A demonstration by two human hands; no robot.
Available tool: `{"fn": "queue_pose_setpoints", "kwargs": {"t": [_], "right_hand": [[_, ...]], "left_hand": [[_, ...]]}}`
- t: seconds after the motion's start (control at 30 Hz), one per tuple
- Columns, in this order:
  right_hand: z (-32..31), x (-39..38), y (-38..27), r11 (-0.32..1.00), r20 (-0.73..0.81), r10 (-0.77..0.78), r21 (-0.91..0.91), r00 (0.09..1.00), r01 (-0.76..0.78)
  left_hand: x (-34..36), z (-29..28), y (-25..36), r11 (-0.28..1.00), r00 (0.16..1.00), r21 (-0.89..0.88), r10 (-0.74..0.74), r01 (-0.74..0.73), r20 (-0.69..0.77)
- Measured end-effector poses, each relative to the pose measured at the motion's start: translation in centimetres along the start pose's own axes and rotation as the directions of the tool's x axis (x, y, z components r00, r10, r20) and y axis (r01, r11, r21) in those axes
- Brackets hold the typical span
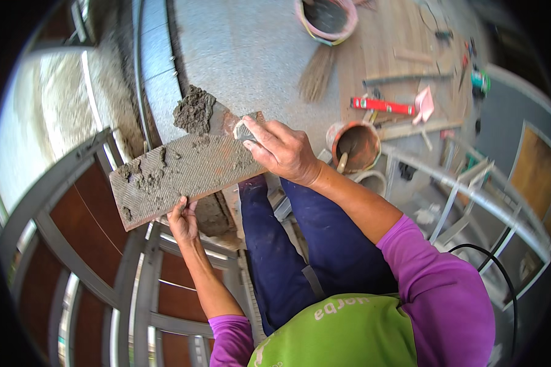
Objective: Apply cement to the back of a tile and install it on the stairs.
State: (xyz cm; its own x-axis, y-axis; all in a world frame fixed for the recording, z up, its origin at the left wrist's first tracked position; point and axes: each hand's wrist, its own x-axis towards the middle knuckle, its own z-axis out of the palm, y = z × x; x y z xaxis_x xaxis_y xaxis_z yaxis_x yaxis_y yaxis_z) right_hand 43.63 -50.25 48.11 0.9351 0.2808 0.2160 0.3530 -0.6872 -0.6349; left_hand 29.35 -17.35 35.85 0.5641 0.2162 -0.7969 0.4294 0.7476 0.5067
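Observation:
A rectangular tile (183,164), its ridged face up and dotted with grey mortar crumbs, is tilted in front of me. My left hand (185,221) grips its near edge, thumb on top. Above the tile's far right end, my right hand (286,150) is closed round the handle of a trowel (225,123). The trowel's blade points left and carries a thick lump of wet mortar (194,110) at its far end. Part of the handle is hidden by my fingers. Whether the blade touches the tile I cannot tell.
A mortar-smeared bucket (374,136) with a tool inside stands right of my right hand. Farther off are a pink bucket (352,25), a straw broom (318,73) and a red spirit level (382,106). Metal railings (80,272) rise at left; a metal frame (500,208) stands at right.

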Motion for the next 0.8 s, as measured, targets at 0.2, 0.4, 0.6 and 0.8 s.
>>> {"fn": "queue_pose_setpoints", "kwargs": {"t": [0.2, 0.4, 0.6, 0.8], "right_hand": [[-3.1, -7.2, 1.9, 0.936, -0.238, 0.349, 0.047, 0.906, -0.348], [-5.3, -15.4, 3.4, 0.648, -0.278, 0.761, 0.350, 0.586, -0.676], [-6.9, -23.5, 7.5, 0.119, -0.199, 0.976, 0.820, -0.085, -0.560], [-9.5, -27.4, 12.0, -0.095, 0.007, 0.915, 0.976, -0.404, -0.196]], "left_hand": [[3.3, 9.1, 2.0, 0.960, 0.984, 0.279, -0.072, 0.024, 0.165], [4.6, 15.5, 0.8, 0.850, 0.934, 0.522, -0.241, 0.073, 0.262], [5.2, 21.9, -4.2, 0.680, 0.833, 0.726, -0.459, 0.106, 0.309], [4.0, 29.0, -10.3, 0.533, 0.774, 0.836, -0.582, 0.130, 0.250]]}}
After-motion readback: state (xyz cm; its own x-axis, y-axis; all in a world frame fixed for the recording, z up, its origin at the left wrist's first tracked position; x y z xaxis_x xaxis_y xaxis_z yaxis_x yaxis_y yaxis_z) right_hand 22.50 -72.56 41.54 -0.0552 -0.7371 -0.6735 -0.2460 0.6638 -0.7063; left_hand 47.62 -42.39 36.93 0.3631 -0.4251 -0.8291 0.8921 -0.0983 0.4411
